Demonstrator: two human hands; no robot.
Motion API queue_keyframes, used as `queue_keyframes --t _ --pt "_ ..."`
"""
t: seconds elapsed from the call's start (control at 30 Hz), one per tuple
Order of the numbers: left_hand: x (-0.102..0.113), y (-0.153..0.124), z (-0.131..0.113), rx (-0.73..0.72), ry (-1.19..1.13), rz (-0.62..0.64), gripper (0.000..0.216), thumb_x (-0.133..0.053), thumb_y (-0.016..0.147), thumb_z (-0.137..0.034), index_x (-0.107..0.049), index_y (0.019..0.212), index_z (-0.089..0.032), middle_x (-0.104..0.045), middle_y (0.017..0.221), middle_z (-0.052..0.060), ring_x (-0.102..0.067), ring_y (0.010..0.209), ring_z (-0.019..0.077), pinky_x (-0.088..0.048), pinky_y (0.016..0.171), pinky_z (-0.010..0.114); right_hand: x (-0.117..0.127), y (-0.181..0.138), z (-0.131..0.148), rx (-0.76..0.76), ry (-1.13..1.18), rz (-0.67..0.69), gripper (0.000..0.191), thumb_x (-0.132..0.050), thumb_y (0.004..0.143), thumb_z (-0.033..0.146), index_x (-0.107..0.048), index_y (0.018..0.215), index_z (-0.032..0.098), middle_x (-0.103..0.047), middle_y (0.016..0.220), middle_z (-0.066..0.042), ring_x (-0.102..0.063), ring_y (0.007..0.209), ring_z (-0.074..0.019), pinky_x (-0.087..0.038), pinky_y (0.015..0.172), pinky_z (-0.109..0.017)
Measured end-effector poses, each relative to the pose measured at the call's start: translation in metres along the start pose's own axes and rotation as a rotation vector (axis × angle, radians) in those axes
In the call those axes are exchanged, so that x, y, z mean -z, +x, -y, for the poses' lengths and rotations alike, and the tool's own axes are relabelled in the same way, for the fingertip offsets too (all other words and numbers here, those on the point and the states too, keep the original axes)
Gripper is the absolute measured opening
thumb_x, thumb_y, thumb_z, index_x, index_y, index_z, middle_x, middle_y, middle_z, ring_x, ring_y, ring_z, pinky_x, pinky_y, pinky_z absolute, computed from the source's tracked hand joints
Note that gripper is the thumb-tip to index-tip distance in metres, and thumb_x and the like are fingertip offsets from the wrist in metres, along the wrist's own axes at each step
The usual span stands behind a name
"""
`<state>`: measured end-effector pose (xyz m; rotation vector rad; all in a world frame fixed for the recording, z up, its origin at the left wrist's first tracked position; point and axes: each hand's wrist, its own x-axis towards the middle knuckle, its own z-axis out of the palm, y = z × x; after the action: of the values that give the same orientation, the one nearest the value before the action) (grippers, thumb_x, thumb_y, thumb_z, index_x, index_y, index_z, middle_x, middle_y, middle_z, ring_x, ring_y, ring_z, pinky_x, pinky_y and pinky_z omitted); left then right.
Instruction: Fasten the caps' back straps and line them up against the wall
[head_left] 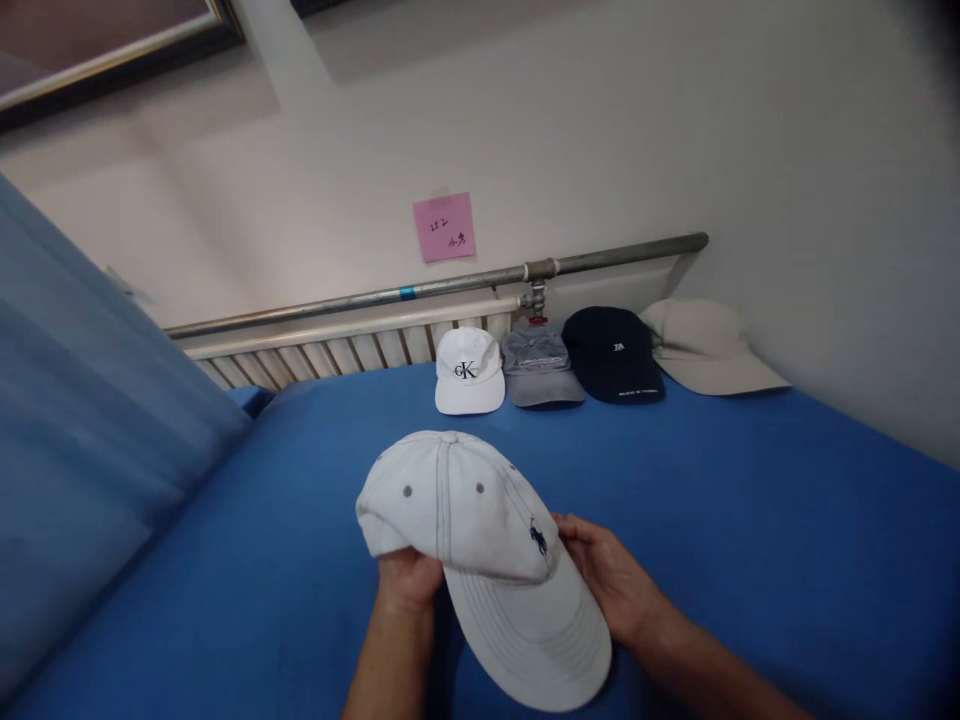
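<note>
I hold a white baseball cap [480, 545] with grey stitching and a small dark logo over the blue bed sheet [750, 540]. My left hand [407, 580] grips the cap's left side from underneath. On the right side, by the logo, my right hand [611, 580] grips it with its fingers curled at the edge. The brim points toward me.
Four caps lie in a row at the far edge of the bed: a white one [469, 372], a grey one [538, 368], a dark navy one [615, 355] and a beige one [705, 345]. Behind them run a radiator [337, 352] and a pipe [450, 285]. A pink note [444, 227] sticks on the wall.
</note>
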<state>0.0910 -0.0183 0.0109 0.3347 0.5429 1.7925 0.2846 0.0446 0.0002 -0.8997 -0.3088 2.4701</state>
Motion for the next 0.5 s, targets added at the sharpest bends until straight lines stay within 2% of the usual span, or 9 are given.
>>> queue_keyframes --t 0.07,0.17,0.23,0.33,0.4,0.5 --pt "0.000 0.004 0.006 0.005 -0.101 0.001 0.029 -0.048 0.093 -0.034 -0.068 0.110 -0.022 -0.074 0.103 0.006 -0.066 0.100 0.0184 -0.045 0.099 0.032 0.000 0.001 0.001 0.013 0.003 0.012 0.013 -0.054 0.073 0.013 -0.064 0.066 0.017 -0.066 0.060 -0.001 -0.062 0.062 -0.0165 -0.048 0.076 -0.031" --pt "-0.009 0.004 0.010 0.032 -0.220 0.053 0.035 -0.038 0.092 -0.016 -0.073 0.094 -0.019 -0.076 0.089 0.004 -0.069 0.092 0.0136 -0.046 0.094 0.024 0.001 0.001 0.002 0.041 -0.006 0.033 0.015 -0.053 0.075 0.018 -0.067 0.070 0.017 -0.069 0.062 -0.003 -0.065 0.070 -0.0205 -0.048 0.080 -0.034" --pt "-0.019 0.000 0.009 0.029 -0.233 0.128 0.031 -0.043 0.088 -0.020 -0.073 0.094 -0.017 -0.076 0.094 0.006 -0.069 0.096 0.0164 -0.047 0.094 0.026 0.000 0.002 0.002 0.056 0.002 0.021 0.018 -0.051 0.077 0.020 -0.068 0.069 0.016 -0.069 0.062 -0.004 -0.065 0.069 -0.0201 -0.048 0.080 -0.033" --pt "-0.031 -0.006 0.003 -0.007 -0.208 0.196 0.032 -0.054 0.082 -0.033 -0.071 0.104 -0.017 -0.074 0.103 0.008 -0.066 0.103 0.0215 -0.047 0.098 0.032 -0.002 0.002 0.003 0.053 0.044 -0.015 0.019 -0.051 0.077 0.017 -0.068 0.068 0.015 -0.070 0.064 -0.004 -0.064 0.066 -0.0171 -0.048 0.080 -0.030" --pt "-0.033 -0.005 -0.002 -0.018 -0.174 0.147 0.029 -0.051 0.086 -0.027 -0.070 0.106 -0.019 -0.075 0.100 0.007 -0.067 0.102 0.0192 -0.047 0.096 0.030 -0.002 0.002 0.003 0.072 0.069 -0.033 0.017 -0.052 0.076 0.015 -0.068 0.069 0.015 -0.070 0.065 -0.003 -0.064 0.065 -0.0158 -0.048 0.080 -0.028" --pt "-0.028 0.002 -0.007 -0.033 -0.095 -0.057 0.032 -0.042 0.088 -0.010 -0.073 0.092 -0.016 -0.076 0.085 0.005 -0.071 0.085 0.0147 -0.052 0.083 0.022 0.002 0.003 0.003 0.114 0.083 -0.034 0.015 -0.053 0.075 0.013 -0.066 0.068 0.017 -0.069 0.063 -0.001 -0.064 0.063 -0.0155 -0.049 0.075 -0.028"
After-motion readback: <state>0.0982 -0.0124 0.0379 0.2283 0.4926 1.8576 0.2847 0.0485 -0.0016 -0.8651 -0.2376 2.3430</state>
